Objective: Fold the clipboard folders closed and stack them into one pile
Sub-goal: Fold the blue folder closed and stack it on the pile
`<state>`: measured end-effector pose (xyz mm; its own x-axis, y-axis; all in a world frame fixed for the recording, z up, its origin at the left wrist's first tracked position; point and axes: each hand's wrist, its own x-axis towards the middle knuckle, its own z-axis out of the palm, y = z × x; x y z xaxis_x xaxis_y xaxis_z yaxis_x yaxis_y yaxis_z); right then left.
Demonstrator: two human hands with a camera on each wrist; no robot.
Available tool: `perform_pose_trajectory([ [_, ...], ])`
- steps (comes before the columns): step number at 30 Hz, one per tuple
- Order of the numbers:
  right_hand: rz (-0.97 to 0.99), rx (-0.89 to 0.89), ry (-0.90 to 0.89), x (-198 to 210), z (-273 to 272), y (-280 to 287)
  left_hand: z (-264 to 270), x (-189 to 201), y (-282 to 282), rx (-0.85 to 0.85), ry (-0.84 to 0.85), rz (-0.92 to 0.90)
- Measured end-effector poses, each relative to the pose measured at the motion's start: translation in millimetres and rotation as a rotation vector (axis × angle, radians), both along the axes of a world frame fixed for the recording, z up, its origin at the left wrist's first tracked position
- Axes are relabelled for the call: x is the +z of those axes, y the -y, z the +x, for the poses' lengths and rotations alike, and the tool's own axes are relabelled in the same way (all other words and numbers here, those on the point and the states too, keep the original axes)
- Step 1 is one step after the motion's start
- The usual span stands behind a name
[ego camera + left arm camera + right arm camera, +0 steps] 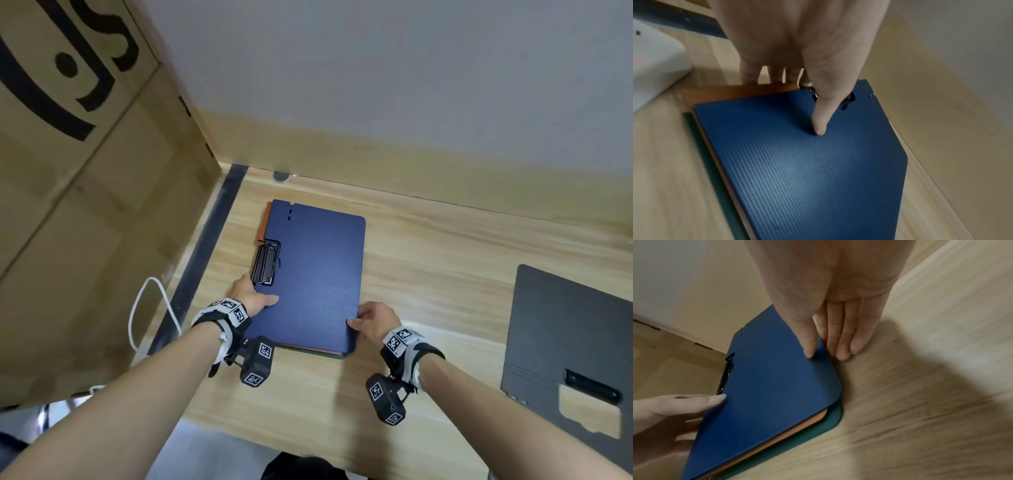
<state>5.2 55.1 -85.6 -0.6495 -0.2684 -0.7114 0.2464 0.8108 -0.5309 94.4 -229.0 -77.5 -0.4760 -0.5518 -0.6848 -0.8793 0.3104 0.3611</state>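
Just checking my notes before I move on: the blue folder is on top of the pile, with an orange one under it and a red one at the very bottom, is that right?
Not quite. The bottom folder is green, not red; the right wrist view shows its corner under the orange folder. The blue folder is on top, as you said.

A ribbed navy folder (pixel 318 274) tops orange (pixel 263 222) and green (pixel 830 420) ones; another folder (pixel 568 329) is dark grey.

Blue folder (pixel 315 274) – matt, finely ribbed, pale wood-grain table (pixel 428 274), corrugated cardboard box (pixel 85 222)
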Motion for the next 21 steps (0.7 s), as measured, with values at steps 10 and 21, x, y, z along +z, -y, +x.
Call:
perform_pose_trajectory([
  [10,0.013,-0.107,0.009,2.4,-14.5,-40.0,-26.5,-8.4,-40.1,-0.045,0.009,-0.052],
  [21,0.119,-0.245,-0.032,1.1,-31.5,-145.3,-61.0,-16.8,-149.8,-0.261,-0.033,-0.110],
])
